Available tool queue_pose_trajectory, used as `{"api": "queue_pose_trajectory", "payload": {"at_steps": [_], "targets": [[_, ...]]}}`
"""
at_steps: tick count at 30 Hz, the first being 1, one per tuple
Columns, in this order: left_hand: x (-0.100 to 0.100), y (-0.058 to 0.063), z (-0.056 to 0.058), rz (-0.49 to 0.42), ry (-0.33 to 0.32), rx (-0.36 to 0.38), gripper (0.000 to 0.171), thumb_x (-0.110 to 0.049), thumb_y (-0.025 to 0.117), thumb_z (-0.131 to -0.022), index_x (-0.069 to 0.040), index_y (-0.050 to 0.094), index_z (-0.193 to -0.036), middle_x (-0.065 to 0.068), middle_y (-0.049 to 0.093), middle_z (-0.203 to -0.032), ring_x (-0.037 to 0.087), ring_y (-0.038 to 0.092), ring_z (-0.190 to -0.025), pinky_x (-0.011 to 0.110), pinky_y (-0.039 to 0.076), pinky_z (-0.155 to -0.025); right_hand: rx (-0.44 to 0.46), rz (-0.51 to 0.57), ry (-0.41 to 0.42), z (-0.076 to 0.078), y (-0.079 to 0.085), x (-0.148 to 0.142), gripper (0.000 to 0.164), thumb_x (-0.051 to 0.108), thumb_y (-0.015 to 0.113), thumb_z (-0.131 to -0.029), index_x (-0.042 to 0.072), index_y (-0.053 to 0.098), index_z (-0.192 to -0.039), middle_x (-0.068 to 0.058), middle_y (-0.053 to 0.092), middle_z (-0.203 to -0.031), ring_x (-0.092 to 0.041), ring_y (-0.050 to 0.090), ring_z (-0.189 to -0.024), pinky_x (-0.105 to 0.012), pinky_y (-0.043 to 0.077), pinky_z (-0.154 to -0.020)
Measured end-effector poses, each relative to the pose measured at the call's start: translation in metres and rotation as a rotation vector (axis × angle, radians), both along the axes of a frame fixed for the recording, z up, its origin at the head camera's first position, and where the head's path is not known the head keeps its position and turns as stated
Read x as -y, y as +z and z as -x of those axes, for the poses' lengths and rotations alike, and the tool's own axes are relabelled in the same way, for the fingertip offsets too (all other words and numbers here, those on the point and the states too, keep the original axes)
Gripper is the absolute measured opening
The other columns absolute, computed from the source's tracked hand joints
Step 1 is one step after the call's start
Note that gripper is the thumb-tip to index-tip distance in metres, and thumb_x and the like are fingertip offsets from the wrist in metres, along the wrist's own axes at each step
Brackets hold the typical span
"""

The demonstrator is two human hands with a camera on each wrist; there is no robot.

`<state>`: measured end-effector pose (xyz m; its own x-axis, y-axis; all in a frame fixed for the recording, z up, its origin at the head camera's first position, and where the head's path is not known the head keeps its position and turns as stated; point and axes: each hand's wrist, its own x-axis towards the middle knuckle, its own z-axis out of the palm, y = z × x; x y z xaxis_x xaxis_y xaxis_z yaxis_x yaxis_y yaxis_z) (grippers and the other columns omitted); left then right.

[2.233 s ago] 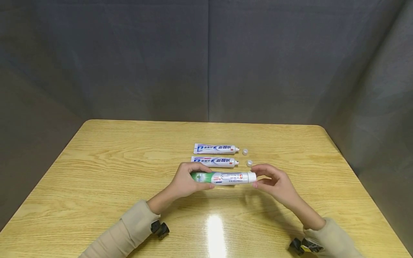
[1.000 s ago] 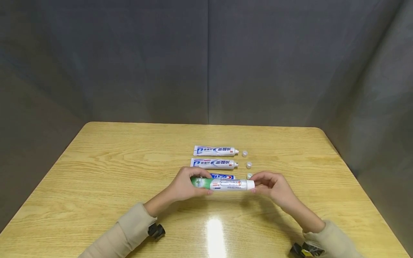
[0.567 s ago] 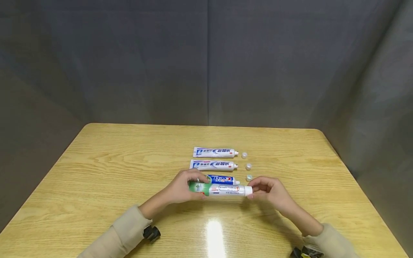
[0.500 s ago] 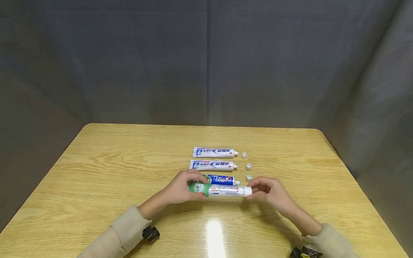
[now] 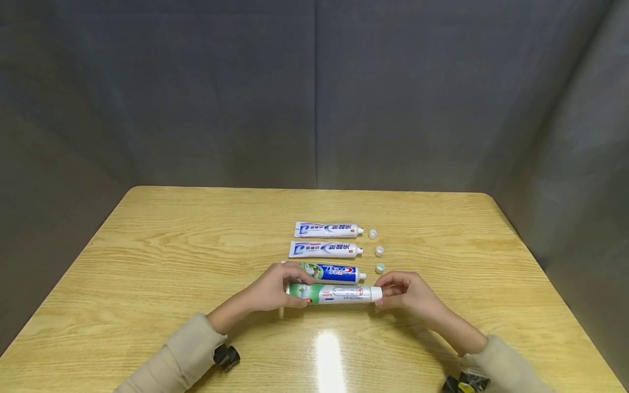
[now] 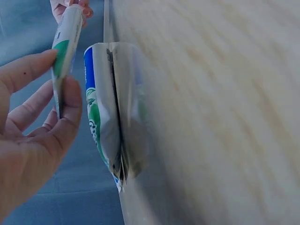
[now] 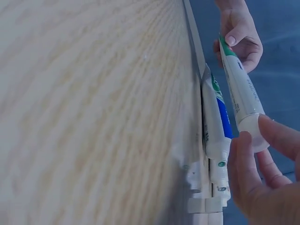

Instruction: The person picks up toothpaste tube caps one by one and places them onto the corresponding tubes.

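A green and white toothpaste tube (image 5: 344, 294) lies crosswise between both hands, held just above the table as the wrist views show. My left hand (image 5: 275, 287) pinches its green flat end between thumb and fingers. At the other end, the fingertips of my right hand (image 5: 410, 295) grip the white cap (image 7: 253, 131), which sits on the tube. Right behind it a blue Crest toothpaste tube (image 5: 339, 273) rests on the table, uncapped, its tail partly hidden by the left hand. Beside its nozzle stands a small cap (image 5: 380, 268).
Two white toothpaste tubes, a nearer one (image 5: 324, 249) and a farther one (image 5: 326, 229), lie uncapped in a row farther back. Their loose caps, one nearer (image 5: 379, 251) and one farther (image 5: 373, 233), stand by the nozzles. Grey curtains (image 5: 314, 93) surround the wooden table (image 5: 172, 245).
Both hands have brought the green and white tube toward the table's front and slightly left. The blue Crest tube and its cap, hidden at first, have come into view behind it.
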<state>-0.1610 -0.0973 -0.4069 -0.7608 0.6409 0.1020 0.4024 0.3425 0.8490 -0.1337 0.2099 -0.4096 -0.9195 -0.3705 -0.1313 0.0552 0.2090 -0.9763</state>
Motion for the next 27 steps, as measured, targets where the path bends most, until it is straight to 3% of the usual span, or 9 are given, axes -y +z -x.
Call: {"api": "queue_pose_trajectory", "payload": {"at_steps": [6, 11, 16, 27], "targets": [[0.0005, -0.0030, 0.0012, 0.040, -0.049, 0.013, 0.029, -0.001, 0.074, -0.071, -0.002, 0.067, -0.099, 0.002, 0.061, -0.095, 0.013, 0.053, -0.082, 0.024, 0.046, -0.065, 0.049, -0.055, -0.005, 0.0025, -0.0055, 0.0005, 0.033, -0.005, 0.070, -0.071, -0.016, 0.056, -0.099, -0.009, 0.060, -0.084, -0.017, 0.058, -0.076, -0.025, 0.051, -0.067], [0.0007, -0.0044, 0.0018, 0.106, -0.078, -0.006, 0.029, -0.002, 0.074, -0.070, -0.001, 0.067, -0.098, 0.002, 0.063, -0.094, 0.014, 0.056, -0.086, 0.025, 0.046, -0.075, 0.068, -0.089, 0.016, 0.0026, -0.0071, 0.0024, 0.032, -0.005, 0.070, -0.071, -0.015, 0.057, -0.099, -0.008, 0.061, -0.082, -0.016, 0.056, -0.076, -0.023, 0.050, -0.066], [0.0010, -0.0046, 0.0021, 0.171, -0.123, 0.028, 0.029, -0.004, 0.074, -0.072, 0.002, 0.066, -0.100, 0.005, 0.063, -0.096, 0.019, 0.058, -0.092, 0.026, 0.045, -0.083, 0.083, -0.120, 0.023, 0.0023, -0.0061, 0.0041, 0.031, -0.004, 0.070, -0.072, -0.014, 0.059, -0.099, -0.007, 0.061, -0.081, -0.016, 0.055, -0.076, -0.022, 0.049, -0.065], [0.0038, 0.0040, 0.0020, 0.205, -0.173, 0.077, 0.030, -0.005, 0.071, -0.076, 0.005, 0.064, -0.103, 0.010, 0.064, -0.099, 0.023, 0.060, -0.094, 0.031, 0.046, -0.085, 0.071, -0.176, 0.019, 0.0045, -0.0084, 0.0045, 0.029, -0.005, 0.072, -0.070, -0.012, 0.061, -0.095, -0.007, 0.060, -0.080, -0.016, 0.055, -0.075, -0.023, 0.049, -0.064]]}}
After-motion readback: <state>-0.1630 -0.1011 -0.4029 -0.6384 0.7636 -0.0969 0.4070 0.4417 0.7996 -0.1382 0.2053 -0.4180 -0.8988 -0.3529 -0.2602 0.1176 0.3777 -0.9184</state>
